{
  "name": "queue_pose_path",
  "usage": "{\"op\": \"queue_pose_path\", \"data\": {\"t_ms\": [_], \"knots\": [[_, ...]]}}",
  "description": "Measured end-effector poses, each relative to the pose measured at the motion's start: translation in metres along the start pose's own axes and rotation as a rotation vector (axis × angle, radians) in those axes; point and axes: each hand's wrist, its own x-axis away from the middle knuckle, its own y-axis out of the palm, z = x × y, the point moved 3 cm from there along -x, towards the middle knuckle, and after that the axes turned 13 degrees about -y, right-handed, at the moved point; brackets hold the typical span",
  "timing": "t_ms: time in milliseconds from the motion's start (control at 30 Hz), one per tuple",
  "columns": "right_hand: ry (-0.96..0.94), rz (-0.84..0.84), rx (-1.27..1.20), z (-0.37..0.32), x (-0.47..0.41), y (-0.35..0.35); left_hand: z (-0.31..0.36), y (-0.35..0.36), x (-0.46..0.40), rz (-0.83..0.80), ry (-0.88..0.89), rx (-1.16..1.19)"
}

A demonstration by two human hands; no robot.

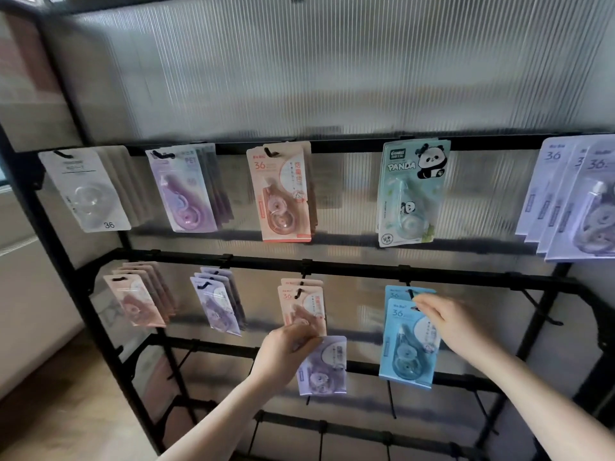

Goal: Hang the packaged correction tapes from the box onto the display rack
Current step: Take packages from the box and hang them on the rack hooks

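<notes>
Blue pack (410,344) in right hand (449,322)

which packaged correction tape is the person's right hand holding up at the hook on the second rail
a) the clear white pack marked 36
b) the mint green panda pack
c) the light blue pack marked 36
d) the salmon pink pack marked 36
c: the right hand pinches the top of the light blue pack marked 36 at the black hook, while the left hand holds a lilac purple pack lower down.
</notes>
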Motion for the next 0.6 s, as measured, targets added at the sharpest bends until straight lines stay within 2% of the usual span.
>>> {"op": "queue_pose_path", "data": {"t_ms": [267,433,600], "knots": [[-0.030,-0.073,-0.076,0.008,-0.005,-0.004,0.005,0.007,0.001,-0.002,-0.001,-0.006],[0.025,-0.069,-0.192,0.020,-0.011,-0.002,0.008,0.008,0.001,0.021,-0.011,-0.023],[-0.006,-0.039,-0.028,0.025,-0.020,0.001,0.013,0.004,-0.001,0.028,-0.006,-0.031]]}}
